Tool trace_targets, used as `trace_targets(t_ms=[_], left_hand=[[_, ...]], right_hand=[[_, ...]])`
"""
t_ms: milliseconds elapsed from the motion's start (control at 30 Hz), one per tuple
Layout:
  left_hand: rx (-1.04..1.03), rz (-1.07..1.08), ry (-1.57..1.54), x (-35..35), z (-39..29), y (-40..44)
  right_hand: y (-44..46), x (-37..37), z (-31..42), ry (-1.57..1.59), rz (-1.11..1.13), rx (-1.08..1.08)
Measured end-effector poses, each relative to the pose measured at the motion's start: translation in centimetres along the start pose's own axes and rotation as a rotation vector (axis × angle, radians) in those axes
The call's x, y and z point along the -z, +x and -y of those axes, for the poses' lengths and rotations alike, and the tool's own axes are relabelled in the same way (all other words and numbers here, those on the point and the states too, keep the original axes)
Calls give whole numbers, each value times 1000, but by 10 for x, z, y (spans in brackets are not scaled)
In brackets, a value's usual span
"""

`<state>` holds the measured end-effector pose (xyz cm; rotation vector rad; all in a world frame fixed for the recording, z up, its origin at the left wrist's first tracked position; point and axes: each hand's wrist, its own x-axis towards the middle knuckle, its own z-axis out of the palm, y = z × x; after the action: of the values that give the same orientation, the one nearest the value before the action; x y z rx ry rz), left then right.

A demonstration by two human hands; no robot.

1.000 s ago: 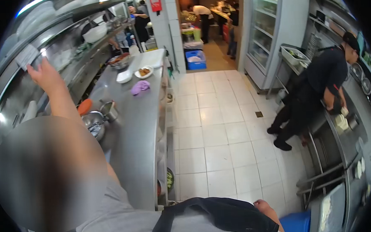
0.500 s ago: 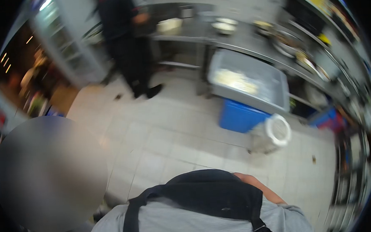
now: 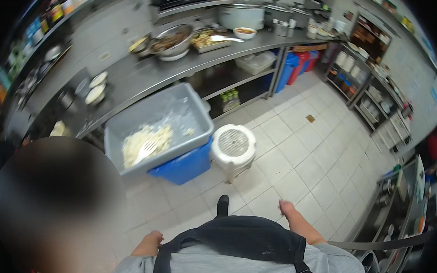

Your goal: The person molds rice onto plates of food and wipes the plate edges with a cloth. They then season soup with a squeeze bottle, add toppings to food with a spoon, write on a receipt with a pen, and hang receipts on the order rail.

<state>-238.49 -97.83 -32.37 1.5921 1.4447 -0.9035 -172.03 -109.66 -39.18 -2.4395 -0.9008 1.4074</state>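
Note:
My left hand [image 3: 155,237] hangs low beside the black apron [image 3: 244,241]; it seems to touch nothing, and most of its fingers are hidden. On the other side, my right hand [image 3: 285,207] is held out over the tiled floor, fingers loosely curled and nothing visible in them. Ahead of me, a large grey tub [image 3: 185,119] holds a heap of pale, shredded-looking food [image 3: 159,136], with a white slotted utensil [image 3: 146,150] on it. The tub rests on a blue container [image 3: 186,165]. Nearest my right hand stands a white plastic stool [image 3: 234,146] with a grid seat.
A steel counter [image 3: 127,87] carries a bowl of dark food [image 3: 173,42], a tray of food [image 3: 211,39] and large pots [image 3: 242,15]. Shelving [image 3: 364,89] lines the right. A blurred round patch covers the lower left. Another person's dark sleeve [image 3: 1,150] shows at far left.
My view has swung right and come closer to the tub and stool, which now appear further left. Both my hands have come into sight. The standing person in dark clothes is now mostly out of view.

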Motion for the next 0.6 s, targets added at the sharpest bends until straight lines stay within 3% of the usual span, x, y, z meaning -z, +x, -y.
trace_targets(t_ms=[33,67,100,200,300,367,433,500,600], left_hand=[[-21,8,161,39,-43,-34],[-82,-11,281,43,-45,8],[-150,-15,306,50,-50,61],[-353,-3,343,88,-120,176],[-513,50,247,151,-244,242],[-589,60,133,198,-330,287],[-640,-163,239,260,-421,287],[-619,-460,183,314,-493,303],[-476,-520,384,386,-589,326]], right_hand=[[-23,8,-6,-193,79,-108],[-20,4,-53,-539,45,286],[-9,3,-110,-603,193,325],[-71,37,-150,-428,237,-150],[-94,81,-153,-259,162,-355],[-88,108,-148,-167,112,-439],[-69,133,-142,-84,74,-487],[-39,154,-141,-19,55,-510],[26,199,-151,-10,65,-499]])
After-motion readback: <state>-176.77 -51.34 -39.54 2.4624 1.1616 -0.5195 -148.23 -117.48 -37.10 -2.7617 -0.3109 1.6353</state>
